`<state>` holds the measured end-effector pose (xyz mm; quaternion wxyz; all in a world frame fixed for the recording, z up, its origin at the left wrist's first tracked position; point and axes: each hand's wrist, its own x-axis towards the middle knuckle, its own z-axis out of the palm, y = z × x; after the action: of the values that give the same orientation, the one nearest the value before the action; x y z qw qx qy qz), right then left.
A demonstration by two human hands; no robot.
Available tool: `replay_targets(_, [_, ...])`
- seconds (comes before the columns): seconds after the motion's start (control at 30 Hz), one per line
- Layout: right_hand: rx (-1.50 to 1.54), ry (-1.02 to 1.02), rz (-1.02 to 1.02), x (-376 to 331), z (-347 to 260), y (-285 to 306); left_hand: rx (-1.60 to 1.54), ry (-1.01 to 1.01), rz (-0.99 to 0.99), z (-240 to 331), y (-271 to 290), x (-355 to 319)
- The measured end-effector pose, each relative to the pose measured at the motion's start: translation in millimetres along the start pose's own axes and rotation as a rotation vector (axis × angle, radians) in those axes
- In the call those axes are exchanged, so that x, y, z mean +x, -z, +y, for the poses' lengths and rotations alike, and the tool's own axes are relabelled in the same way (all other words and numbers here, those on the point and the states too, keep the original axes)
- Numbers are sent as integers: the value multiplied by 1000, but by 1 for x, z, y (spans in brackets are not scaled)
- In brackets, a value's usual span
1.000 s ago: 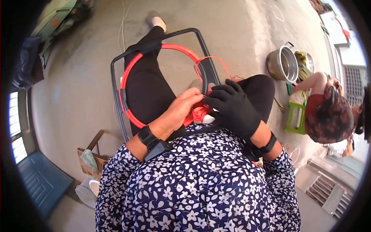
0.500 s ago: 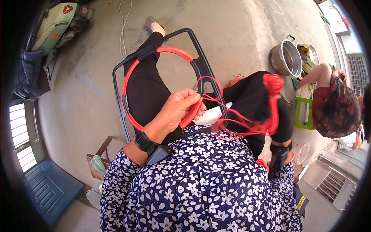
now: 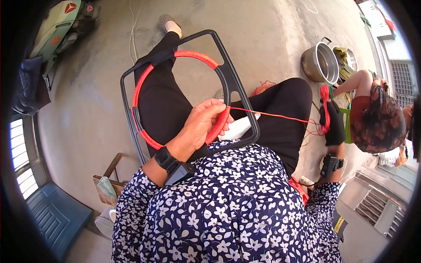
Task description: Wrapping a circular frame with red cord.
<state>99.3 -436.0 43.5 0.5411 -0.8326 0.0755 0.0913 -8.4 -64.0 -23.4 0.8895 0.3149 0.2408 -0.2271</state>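
A black frame (image 3: 230, 72) with a round ring inside it rests across my lap. Red cord wraps (image 3: 196, 55) cover several stretches of the ring. My left hand (image 3: 202, 119) is closed in a pinch on the ring's near right part, where tight red coils lie under the fingers. From there a red strand (image 3: 272, 114) runs nearly straight to the right. At its other end my right hand (image 3: 335, 125), in a black glove, is closed on a bundle of red cord (image 3: 325, 107), held out beyond my right knee. Loose loops hang beside that bundle.
A person in a dark patterned head covering (image 3: 383, 114) sits close on the right, near a metal pot (image 3: 310, 65) and a green stool (image 3: 347, 127). A blue chair (image 3: 61, 215) and a wooden stool (image 3: 104, 189) stand left; a green vehicle (image 3: 55, 37) is far left.
My right hand has swung outward to the right with the cord bundle. The slack, looping strands between the hands have drawn out nearly straight. My left hand keeps its hold on the ring.
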Motion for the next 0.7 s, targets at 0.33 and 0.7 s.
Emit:
replay_targets(0.33, [-793,1111,-414,17,-103,-201,227,-227,72,-17,3,-3])
replay_targets(0.7, [-758,1179,-672,13,-99,-223,471,-219,106,-8,2,-5])
